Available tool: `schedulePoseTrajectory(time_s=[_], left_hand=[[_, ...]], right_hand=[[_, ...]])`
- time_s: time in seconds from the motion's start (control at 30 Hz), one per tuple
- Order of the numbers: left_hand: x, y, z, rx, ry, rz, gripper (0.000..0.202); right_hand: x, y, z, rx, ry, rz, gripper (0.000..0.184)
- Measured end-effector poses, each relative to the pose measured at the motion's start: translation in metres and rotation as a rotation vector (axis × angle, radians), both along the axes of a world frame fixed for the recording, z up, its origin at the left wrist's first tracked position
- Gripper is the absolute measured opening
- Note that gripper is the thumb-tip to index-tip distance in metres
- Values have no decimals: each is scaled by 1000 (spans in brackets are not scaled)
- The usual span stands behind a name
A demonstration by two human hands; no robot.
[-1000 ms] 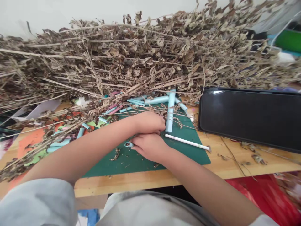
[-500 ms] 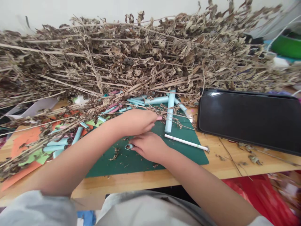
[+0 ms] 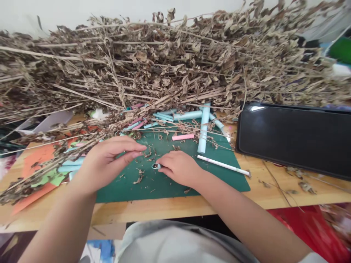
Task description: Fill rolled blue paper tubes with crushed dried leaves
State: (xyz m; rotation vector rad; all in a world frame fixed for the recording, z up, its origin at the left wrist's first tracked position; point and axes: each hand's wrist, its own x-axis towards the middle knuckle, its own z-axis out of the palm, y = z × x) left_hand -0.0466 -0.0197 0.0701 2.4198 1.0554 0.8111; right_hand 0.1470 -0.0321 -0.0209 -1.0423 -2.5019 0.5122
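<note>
My right hand (image 3: 179, 167) is closed round a short light-blue paper tube (image 3: 156, 166), its open end pointing left with brown bits inside. To the left of it, my left hand (image 3: 111, 159) hovers over the cutting mat, thumb and forefinger pinched together. Whatever is between those fingertips is too small to make out. Crumbled dry leaf (image 3: 139, 176) lies on the green cutting mat (image 3: 123, 191) between and below the hands. Just beyond my right hand rests a pink paper tube (image 3: 182, 137).
Dried leafy stems (image 3: 164, 69) are heaped along the back. Blue tubes (image 3: 204, 128) lie on the mat's far side, near a thin white stick (image 3: 223, 166). A black tablet (image 3: 296, 140) stands at right; orange paper (image 3: 38, 157) lies at left.
My left hand has moved left and toward me, away from the pink tube, which now lies uncovered. My right hand still holds the blue tube in nearly the same spot.
</note>
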Motion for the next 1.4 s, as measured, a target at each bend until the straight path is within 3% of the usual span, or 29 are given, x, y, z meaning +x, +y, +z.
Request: schedulePoseTrajectory(time_s=[0.3,0.47,0.67,0.8,0.9,1.1,1.23,1.4], left_hand=[[13,-12,-26,-489,-450,158,8],[19,-11,-34,-644,-470,251,10],[36,-17,-44,-561,-685,256,10],[44,-21,-48,-476,-707,220,5],[44,-22,-49,-318,-621,221,5],[37,-20,-41,25,-262,146,9],[29,-22,-37,99,-119,77,13],[22,-26,-43,94,-27,40,20]], right_hand=[[0,-1,-1,-9,-1,-35,17],[0,-1,0,-31,-2,-33,15],[1,-1,1,-53,-6,-12,16],[1,-1,1,-39,-8,-3,16],[1,0,1,-20,-24,-1,18],[1,0,2,-1,-28,-4,18],[1,0,2,-9,-31,-6,18],[1,0,2,1,-26,-3,17]])
